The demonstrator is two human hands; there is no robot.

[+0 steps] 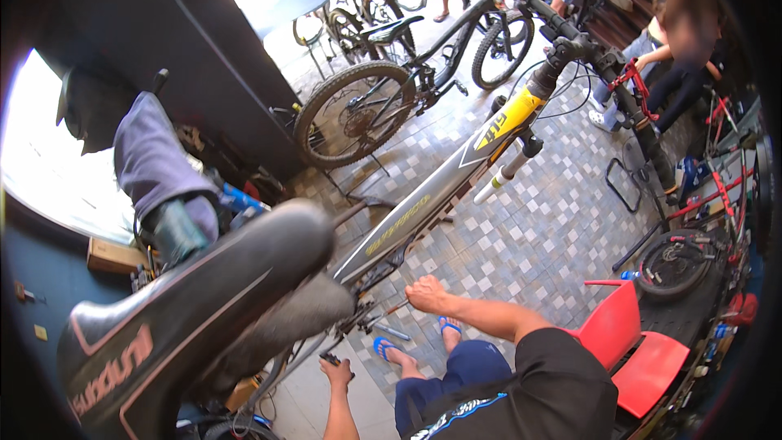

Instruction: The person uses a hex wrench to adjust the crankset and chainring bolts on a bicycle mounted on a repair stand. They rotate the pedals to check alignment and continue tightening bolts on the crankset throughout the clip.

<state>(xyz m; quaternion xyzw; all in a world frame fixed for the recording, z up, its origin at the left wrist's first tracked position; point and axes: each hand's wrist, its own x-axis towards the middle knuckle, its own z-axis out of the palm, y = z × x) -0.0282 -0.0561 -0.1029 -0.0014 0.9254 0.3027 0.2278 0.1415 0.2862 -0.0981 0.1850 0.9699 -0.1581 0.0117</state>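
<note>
A grey and yellow bicycle frame [395,232] slants across the view, with its dark saddle [212,293] large in the left foreground. Below the frame, my right hand [427,294] is closed in a fist around a thin reddish-brown rod [397,308] that points toward the bike's lower parts. My left hand [335,370], lower and farther left, grips a small black part [330,358]; its exact kind is unclear. The saddle hides much of the bike's rear. A silver tube [393,332] lies on the floor near my feet.
A red chair [623,310] stands at my right. A loose wheel [674,264] lies beyond it. Another black mountain bike [436,73] is parked ahead on the tiled floor [521,236]. A person [684,41] and others are at the upper right. Grey-purple cloth [159,151] hangs at the left.
</note>
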